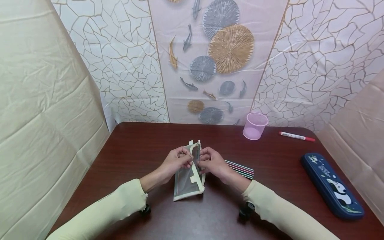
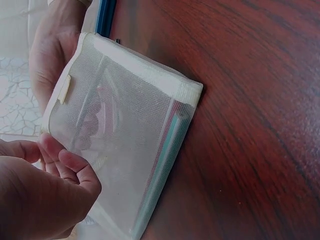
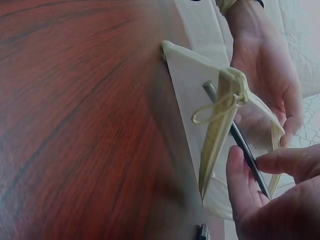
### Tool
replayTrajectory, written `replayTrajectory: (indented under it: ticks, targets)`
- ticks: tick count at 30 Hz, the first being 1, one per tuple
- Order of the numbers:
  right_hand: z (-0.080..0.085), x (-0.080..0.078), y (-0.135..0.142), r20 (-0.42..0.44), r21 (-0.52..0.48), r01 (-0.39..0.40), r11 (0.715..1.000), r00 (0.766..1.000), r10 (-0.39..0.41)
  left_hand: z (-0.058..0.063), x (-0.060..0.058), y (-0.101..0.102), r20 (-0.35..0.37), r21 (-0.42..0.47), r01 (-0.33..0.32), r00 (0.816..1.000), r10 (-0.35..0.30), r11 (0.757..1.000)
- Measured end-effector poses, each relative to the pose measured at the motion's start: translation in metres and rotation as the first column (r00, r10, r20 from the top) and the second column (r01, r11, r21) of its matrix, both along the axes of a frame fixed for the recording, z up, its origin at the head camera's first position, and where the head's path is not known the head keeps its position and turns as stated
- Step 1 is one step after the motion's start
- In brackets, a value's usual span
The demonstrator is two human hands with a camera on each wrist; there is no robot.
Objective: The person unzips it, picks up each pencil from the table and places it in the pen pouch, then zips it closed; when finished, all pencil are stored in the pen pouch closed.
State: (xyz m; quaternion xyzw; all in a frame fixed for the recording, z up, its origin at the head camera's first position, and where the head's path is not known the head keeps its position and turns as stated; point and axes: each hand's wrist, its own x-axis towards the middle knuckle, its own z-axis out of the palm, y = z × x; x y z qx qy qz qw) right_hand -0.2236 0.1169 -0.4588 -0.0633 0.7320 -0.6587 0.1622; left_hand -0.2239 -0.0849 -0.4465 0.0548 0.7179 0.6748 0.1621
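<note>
A pale mesh zip pouch (image 1: 186,183) stands tilted on the table between the two hands, its mouth spread apart. My left hand (image 1: 176,162) pinches the cream zipper edge. My right hand (image 1: 213,164) holds a dark pencil (image 3: 240,137) between thumb and fingers, and the pencil slants across the pouch's open mouth in the right wrist view. Through the mesh in the left wrist view, teal and red pencils (image 2: 167,145) lie along the pouch's bottom edge. Several more striped pencils (image 1: 241,169) rest on the table beside my right wrist, partly hidden by it.
A pink mesh pen cup (image 1: 255,126) stands at the back, with a red-capped white marker (image 1: 295,136) to its right. A navy panda pencil case (image 1: 331,186) lies along the table's right side. Patterned cloth hangs behind the table.
</note>
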Motion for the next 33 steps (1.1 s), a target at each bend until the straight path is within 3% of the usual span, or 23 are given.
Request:
replayTrajectory:
  ticks: [13,29,33]
  targets:
    - [-0.001,0.004,-0.006,-0.034,0.125,-0.036,0.991,0.999,0.041,0.0,0.003,0.002,-0.004,-0.006,-0.012,1.0,0.012,1.0]
    - [0.001,-0.003,-0.007,-0.091,0.336,-0.094,0.937,0.987,0.132,-0.001,0.006,0.005,-0.015,-0.003,0.023,1.0,-0.023,1.0]
    - [0.005,-0.005,-0.002,-0.102,0.336,-0.108,0.936,0.983,0.15,-0.001,0.005,0.005,-0.007,0.0,0.017,1.0,-0.017,1.0]
